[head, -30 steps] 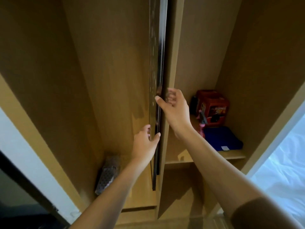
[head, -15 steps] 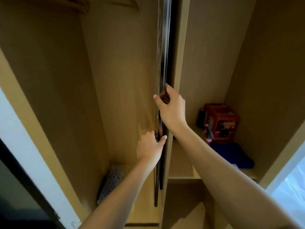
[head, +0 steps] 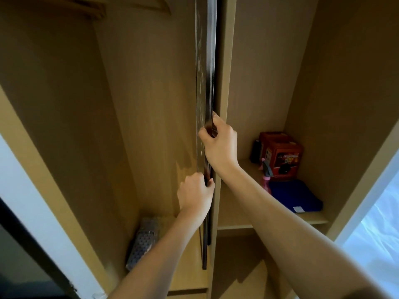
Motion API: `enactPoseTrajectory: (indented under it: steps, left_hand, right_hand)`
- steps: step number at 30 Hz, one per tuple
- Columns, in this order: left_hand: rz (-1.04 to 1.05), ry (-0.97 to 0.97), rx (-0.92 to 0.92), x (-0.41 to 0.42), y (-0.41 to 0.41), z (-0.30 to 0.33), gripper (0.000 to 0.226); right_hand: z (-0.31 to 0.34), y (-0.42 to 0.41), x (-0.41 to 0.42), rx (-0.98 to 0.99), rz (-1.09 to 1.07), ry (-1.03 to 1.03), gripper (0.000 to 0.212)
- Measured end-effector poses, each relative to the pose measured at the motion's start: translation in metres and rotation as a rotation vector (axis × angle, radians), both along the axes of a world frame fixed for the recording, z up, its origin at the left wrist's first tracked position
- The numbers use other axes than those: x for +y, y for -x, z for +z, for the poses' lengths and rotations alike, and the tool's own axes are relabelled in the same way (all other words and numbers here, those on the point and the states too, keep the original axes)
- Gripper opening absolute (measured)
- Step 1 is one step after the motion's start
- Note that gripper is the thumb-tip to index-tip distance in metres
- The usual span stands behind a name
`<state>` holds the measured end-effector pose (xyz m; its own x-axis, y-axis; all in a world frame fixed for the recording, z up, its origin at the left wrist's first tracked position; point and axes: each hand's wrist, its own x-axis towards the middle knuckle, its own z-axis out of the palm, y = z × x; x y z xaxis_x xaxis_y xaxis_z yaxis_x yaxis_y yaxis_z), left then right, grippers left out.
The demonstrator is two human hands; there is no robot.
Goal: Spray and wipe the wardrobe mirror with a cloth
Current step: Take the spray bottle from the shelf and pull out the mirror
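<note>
Clearly, both hands hold the same thing: a tall, narrow pull-out mirror (head: 205, 83) that stands on edge in the middle of the open wardrobe (head: 64, 104), so that only its thin dark frame and a strip of shiny glass are visible. Far to the left of the left hand, low on the floor of the left compartment, a grey dotted pouch (head: 141, 242) leans against the side wall. The left hand (head: 195, 195) is the lower one; its fingers are curled round the left side of the mirror edge and the thumb lies on the right side, so it grips the frame. Above it and just to the right, the right hand (head: 220, 145) pinches the same edge between thumb and bent fingers. To the right of the right hand, on a shelf (head: 313, 220) in the right compartment, stand a red box (head: 280, 154) and, in front of it, a pink spray bottle (head: 266, 180) with a grey head. Beside the bottle a folded blue cloth (head: 295, 197) lies flat on the shelf, well apart from both hands.
</note>
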<state>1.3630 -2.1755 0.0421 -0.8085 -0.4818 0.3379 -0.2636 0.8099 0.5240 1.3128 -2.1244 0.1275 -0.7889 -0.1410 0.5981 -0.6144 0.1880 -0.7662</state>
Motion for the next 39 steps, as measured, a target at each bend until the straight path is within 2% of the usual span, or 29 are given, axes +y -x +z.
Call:
enactPoseTrajectory:
  steps: [5, 11, 19, 35, 37, 39]
  left_hand:
    - [-0.033, -0.011, 0.016, 0.0, -0.012, -0.002, 0.027]
    - [-0.066, 0.035, 0.02, 0.004, -0.036, 0.0, 0.024]
    - [-0.128, 0.092, 0.078, 0.011, -0.07, -0.002, 0.023]
    - [0.088, 0.027, 0.006, 0.072, -0.129, 0.008, 0.018]
    - [0.106, 0.012, 0.004, 0.08, -0.136, 0.007, 0.019]
    - [0.13, 0.0, 0.007, 0.087, -0.142, 0.006, 0.02]
  right_hand:
    - [-0.001, -0.016, 0.002, -0.029, -0.024, 0.01, 0.031]
    - [-0.003, -0.04, 0.007, -0.017, -0.05, 0.048, 0.014]
    - [-0.002, -0.074, 0.016, -0.005, -0.08, 0.08, 0.017]
    - [-0.007, -0.12, 0.054, -0.009, 0.024, 0.062, 0.015]
    - [-0.01, -0.123, 0.06, -0.003, 0.051, 0.059, 0.005]
    - [-0.01, -0.129, 0.065, -0.002, 0.057, 0.064, 0.028]
